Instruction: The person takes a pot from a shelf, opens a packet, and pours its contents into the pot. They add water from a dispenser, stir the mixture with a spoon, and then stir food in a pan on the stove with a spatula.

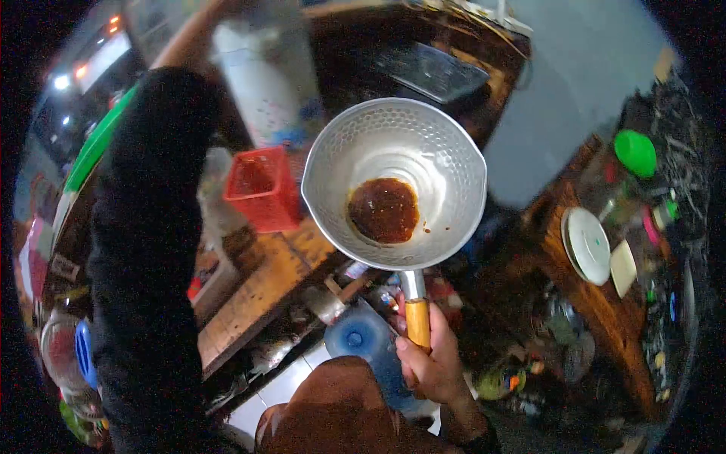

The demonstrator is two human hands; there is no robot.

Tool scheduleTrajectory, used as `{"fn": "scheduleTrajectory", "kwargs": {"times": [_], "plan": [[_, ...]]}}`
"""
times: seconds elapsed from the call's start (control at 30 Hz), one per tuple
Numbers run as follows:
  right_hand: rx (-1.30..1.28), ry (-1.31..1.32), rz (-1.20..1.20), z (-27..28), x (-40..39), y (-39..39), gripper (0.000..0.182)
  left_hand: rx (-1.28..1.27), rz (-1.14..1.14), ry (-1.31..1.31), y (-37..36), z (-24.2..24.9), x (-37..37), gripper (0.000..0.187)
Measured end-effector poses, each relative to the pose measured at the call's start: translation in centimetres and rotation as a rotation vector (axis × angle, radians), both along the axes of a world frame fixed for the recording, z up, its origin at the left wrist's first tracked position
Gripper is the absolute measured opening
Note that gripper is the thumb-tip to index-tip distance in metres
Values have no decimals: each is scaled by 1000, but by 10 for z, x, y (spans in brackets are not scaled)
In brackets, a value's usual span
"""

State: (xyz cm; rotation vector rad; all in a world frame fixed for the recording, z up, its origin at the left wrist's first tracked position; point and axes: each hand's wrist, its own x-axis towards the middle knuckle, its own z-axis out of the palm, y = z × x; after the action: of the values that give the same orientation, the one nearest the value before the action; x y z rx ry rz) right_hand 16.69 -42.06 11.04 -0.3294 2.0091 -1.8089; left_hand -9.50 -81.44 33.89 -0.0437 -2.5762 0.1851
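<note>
My right hand (429, 359) is closed around the wooden handle of a hammered metal saucepan (325, 178) with pouring lips at the rim. A small pool of dark reddish-brown sauce (383, 210) lies on its bottom, with a few specks beside it. The pan is held up in front of me, its inside facing the camera. My left arm, in a black sleeve (151, 250), stretches up the left side. Its bare forearm (189, 34) is blurred and reaches the top edge, where the hand passes out of sight.
A red plastic basket (265, 200) stands on a wooden counter (257, 291) behind the pan. A pale, blurred container (261, 83) is above it. To the right, plates (587, 246) and a green bowl (635, 153) sit at a wooden shelf. A blue water jug (355, 337) is below.
</note>
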Motion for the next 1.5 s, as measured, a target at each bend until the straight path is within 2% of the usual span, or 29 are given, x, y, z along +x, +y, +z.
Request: {"fn": "scheduleTrajectory", "kwargs": {"times": [0.1, 0.17, 0.2, 0.27, 0.33, 0.4, 0.43, 0.47, 0.5, 0.53, 0.57, 0.67, 0.7, 0.73, 0.8, 0.83, 0.87, 0.9, 0.93, 0.97, 1.0, 1.07, 1.1, 1.13, 1.2, 1.27, 1.33, 1.4, 1.5], "plan": [[28, -29, -165, -24, 21, 28, 49, -28, -8, 51, -10, 7, -8, 39], [-39, -261, -220, -19, 32, 43, 50, -53, 5, 103, -24, 7, -18, 38], [-42, -271, -264, -23, 37, 50, 50, -57, 15, 123, -31, 8, -23, 38], [-245, -161, -389, -41, 48, 61, 46, -82, 37, 175, -48, 8, -35, 37], [-216, -14, -473, -54, 60, 73, 44, -104, 61, 241, -63, 13, -48, 37], [-214, -222, -535, -42, 75, 86, 43, -123, 94, 313, -84, 19, -65, 37], [-49, 77, -585, -77, 88, 97, 41, -132, 131, 352, -93, 19, -73, 37], [-36, 71, -619, -69, 99, 105, 41, -141, 183, 404, -98, 18, -79, 37], [-181, -87, -646, -58, 109, 113, 41, -154, 253, 462, -102, 15, -83, 38], [-330, -234, -668, -49, 118, 121, 40, -155, 329, 530, -96, 8, -80, 38], [-294, -214, -721, -48, 129, 127, 37, -181, 389, 613, -89, -4, -77, 38], [-118, -167, -896, -53, 163, 151, 34, -248, 177, 1063, -8, -59, -33, 33], [-117, -162, -924, -58, 173, 164, 34, 389, -252, 1005, 88, -65, 29, 34], [-47, -147, -958, -63, 185, 178, 36, 1017, -717, 1078, 185, -71, 91, 35], [24, -121, -1024, -62, 205, 201, 38, 1306, -853, 871, 313, -111, 168, 36], [62, -85, -1095, -58, 214, 209, 35, 1345, -867, 777, 364, -135, 201, 37], [105, -49, -1167, -58, 223, 221, 33, 1191, -733, 577, 400, -160, 229, 42], [316, 125, -1183, -80, 233, 242, 32, 1400, -845, 365, 443, -180, 260, 44], [327, 136, -1210, -69, 242, 254, 32, 1393, -948, 151, 478, -196, 291, 44], [338, 145, -1237, -52, 249, 263, 31, 1560, -1032, -239, 504, -208, 322, 45], [349, 153, -1260, -34, 255, 273, 30, 1438, -1073, -471, 523, -237, 339, 45], [300, 46, -1264, -16, 268, 297, 37, 1593, -1112, -921, 567, -241, 383, 44], [131, 37, -1271, -15, 275, 311, 35, 1615, -1204, -1040, 587, -237, 402, 39], [-43, 27, -1271, -16, 281, 325, 33, 1613, -1212, -1038, 602, -239, 416, 39], [-181, 68, -1244, -13, 292, 348, 27, 1500, -1212, -1485, 631, -247, 435, 31], [-546, -46, -1200, -8, 301, 363, 28, 1472, -1143, -1577, 653, -244, 449, 28], [-528, -78, -1165, -8, 307, 377, 27, 1461, -1057, -1667, 671, -236, 462, 26], [-505, -124, -1124, -12, 313, 384, 27, 1412, -803, -1828, 680, -225, 476, 26], [-12, 64, -1140, -17, 313, 380, 27, 1471, -682, -1944, 679, -243, 491, 25]]}}
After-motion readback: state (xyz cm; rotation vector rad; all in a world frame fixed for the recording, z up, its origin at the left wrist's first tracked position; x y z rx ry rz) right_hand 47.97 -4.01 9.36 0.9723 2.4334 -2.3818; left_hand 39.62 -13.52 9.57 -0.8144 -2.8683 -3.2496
